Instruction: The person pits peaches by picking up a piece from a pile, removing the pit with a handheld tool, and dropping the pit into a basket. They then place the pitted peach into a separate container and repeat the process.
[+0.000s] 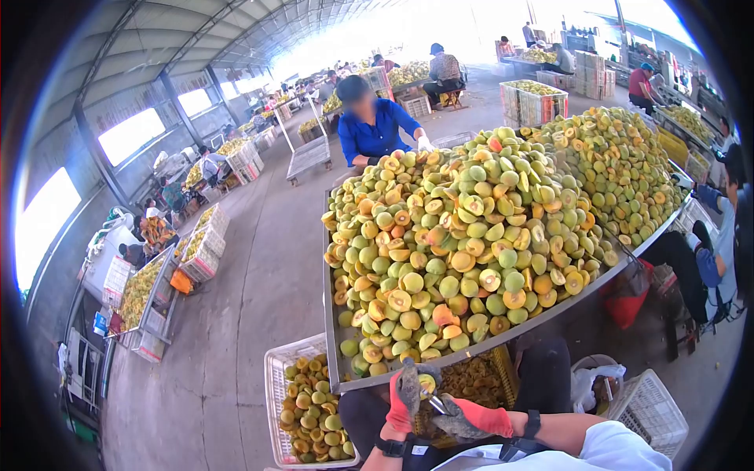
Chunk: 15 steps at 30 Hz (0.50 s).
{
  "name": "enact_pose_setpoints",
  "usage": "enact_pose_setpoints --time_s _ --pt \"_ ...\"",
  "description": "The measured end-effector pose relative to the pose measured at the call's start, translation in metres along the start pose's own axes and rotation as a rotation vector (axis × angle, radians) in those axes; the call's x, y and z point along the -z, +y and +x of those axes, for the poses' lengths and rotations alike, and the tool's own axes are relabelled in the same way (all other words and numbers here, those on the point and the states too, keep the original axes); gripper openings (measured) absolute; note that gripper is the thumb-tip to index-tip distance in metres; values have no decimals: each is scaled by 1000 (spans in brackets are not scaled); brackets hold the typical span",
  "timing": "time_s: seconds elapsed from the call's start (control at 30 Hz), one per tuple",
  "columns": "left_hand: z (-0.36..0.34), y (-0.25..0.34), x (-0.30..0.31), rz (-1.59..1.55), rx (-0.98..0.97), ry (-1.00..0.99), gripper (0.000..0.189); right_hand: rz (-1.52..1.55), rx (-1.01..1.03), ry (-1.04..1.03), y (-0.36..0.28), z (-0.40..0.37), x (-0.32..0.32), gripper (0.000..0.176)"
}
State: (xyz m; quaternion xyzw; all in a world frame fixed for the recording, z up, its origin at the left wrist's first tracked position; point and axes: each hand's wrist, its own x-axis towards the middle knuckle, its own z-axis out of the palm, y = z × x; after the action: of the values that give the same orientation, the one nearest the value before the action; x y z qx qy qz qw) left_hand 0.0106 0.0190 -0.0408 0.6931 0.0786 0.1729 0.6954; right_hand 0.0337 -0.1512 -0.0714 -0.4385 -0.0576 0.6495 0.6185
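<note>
My left hand (404, 396), in a red and grey glove, is closed around a halved yellow-green fruit (426, 383) just below the table's front edge. In my right hand (470, 418), gloved the same way, is a small metal tool (434, 404) whose tip points at the fruit. In front of me a large metal table (334, 369) carries a high heap of halved green and yellow fruit (463, 243). Below my hands stands a crate of dark pits (475, 381).
A white crate of whole fruit (308, 408) stands at my left, another white crate (648, 408) and a bucket (593, 381) at my right. A person in blue (373, 125) works across the table. More people, carts and crates fill the hall.
</note>
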Motion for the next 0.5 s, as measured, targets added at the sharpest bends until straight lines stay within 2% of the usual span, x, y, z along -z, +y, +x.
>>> enact_pose_setpoints --time_s 0.03,0.1,0.13,0.17,0.23,0.27,0.3,0.33,0.37,0.4,0.43,0.5 --pt "5 7 2 1 2 1 54 1 -2 -1 0 0 -2 31" --pt "15 21 8 -438 479 -101 45 114 82 57 -2 -1 -9 42" --pt "13 19 8 -442 403 -103 26 116 80 56 -2 -1 -13 42" --pt "11 13 9 -441 405 -102 26 180 73 97 -4 0 -19 38" --pt "5 -4 10 -211 76 -66 22 245 66 139 -15 -12 -35 35" --pt "2 -11 11 -160 -8 -12 21 60 161 130 -27 -28 -50 32" --pt "2 -3 11 -161 -4 -14 21 -128 253 122 -37 -37 -57 30" --pt "2 11 11 -136 -6 -93 24 -124 249 126 -39 -40 -54 30" --pt "3 20 11 -112 -6 -169 28 -152 194 57 -39 -42 -49 26" --pt "3 21 12 -243 138 -206 42 -179 137 -13 -39 -42 -45 22" --pt "5 22 13 -248 145 -202 42 -177 128 -12 -39 -37 -40 22" --pt "8 17 16 -199 114 -280 56 -92 64 -111 -32 -31 -30 32"
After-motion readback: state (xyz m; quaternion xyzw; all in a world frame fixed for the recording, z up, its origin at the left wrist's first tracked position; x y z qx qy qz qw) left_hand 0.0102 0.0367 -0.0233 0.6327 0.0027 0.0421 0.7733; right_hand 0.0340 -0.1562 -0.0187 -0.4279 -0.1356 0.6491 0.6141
